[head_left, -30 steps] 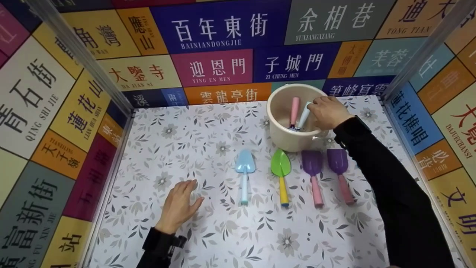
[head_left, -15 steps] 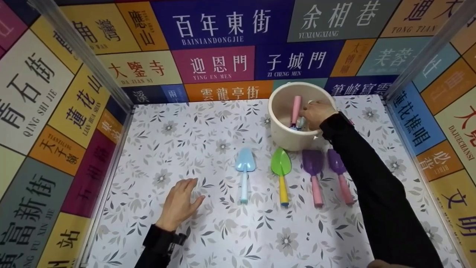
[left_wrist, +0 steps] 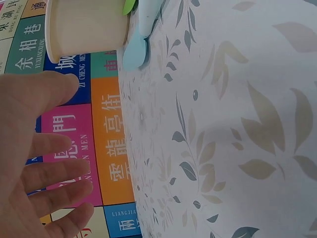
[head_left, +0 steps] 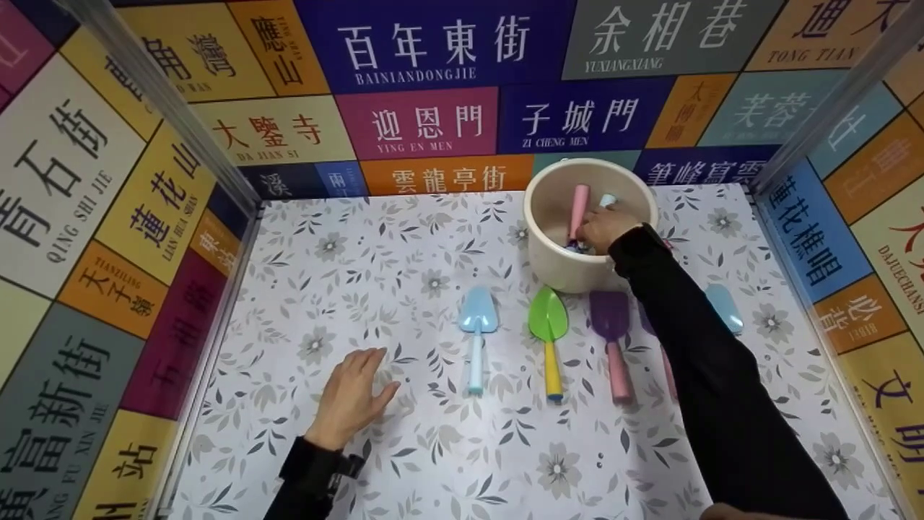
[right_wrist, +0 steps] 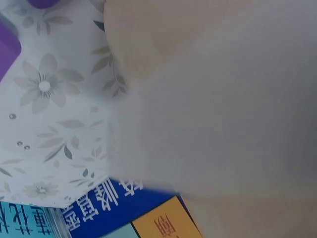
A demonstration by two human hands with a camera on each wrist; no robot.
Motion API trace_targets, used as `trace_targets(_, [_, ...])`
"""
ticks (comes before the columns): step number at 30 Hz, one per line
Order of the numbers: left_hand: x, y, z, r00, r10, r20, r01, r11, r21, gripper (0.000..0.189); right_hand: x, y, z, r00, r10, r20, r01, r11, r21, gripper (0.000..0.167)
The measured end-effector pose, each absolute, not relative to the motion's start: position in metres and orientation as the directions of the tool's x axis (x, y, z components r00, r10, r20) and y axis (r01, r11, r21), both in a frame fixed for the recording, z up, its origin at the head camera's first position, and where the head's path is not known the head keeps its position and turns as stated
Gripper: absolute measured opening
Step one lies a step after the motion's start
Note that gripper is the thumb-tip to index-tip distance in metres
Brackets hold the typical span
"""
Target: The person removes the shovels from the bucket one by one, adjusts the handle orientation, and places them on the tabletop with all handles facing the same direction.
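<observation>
My right hand [head_left: 608,225] reaches over the near right rim into a cream bucket [head_left: 570,271], fingers low beside a pink handle [head_left: 580,202]. A light-blue handle [head_left: 608,199] shows behind the hand. Whether the fingers grip either one is hidden. On the table stand apart a light-blue trowel [head_left: 477,339], a green trowel with a yellow handle [head_left: 549,339] and a purple trowel with a pink handle [head_left: 612,339]. My left hand [head_left: 351,397] is held over the table at left, fingers spread and holding nothing; the left wrist view shows its fingers [left_wrist: 59,173] apart.
Another purple trowel is mostly covered by the right sleeve [head_left: 715,375]. Right of the sleeve lies a light-blue trowel blade [head_left: 724,309]. Sign-patterned walls [head_left: 426,123] enclose the floral tabletop [head_left: 404,462]. A blurred pale surface fills most of the right wrist view.
My right hand has moved from the bucket's right rim by the light-blue handle, down and left inside, nearer the pink handle. The sleeve has swung left, uncovering the far-right light-blue blade. Left hand still.
</observation>
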State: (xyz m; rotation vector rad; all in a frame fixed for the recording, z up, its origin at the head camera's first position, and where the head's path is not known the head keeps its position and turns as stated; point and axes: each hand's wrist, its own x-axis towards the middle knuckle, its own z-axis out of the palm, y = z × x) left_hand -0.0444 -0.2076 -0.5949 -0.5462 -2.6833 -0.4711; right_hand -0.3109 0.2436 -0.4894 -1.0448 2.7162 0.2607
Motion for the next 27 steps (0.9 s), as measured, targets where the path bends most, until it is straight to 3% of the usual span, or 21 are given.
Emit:
trace_targets(7, [-0.0427,-0.207,-0.5938,-0.874,0.292,0.388,0.409,0.874,0.263,0.055,-0.3099,0.2388,-0.4888,-0.741,-0.61,-0.282,-0.653,0.753,0.086,0.005])
trace_targets(14, [-0.043,-0.2068,-0.5957,-0.867,0.295,0.402,0.418,0.87,0.263,0.055,-0.3084,0.2385,-0.4899,-0.735,-0.613,-0.29,-0.653,0.755,0.06,0.02])
trace_targets(21, [-0.0413,-0.2074,-0.5976,-0.865,0.296,0.405,0.42,0.869,0.261,0.055,-0.3114,0.2422,-0.4933,-0.752,-0.583,-0.31,-0.622,0.782,0.037,0.021])
trace_targets(27, [-0.0408,-0.209,-0.5965,-0.867,0.294,0.402,0.417,0.87,0.264,0.056,-0.3133,0.2435,-0.4934,-0.773,-0.581,-0.254,-0.619,0.778,0.107,0.02])
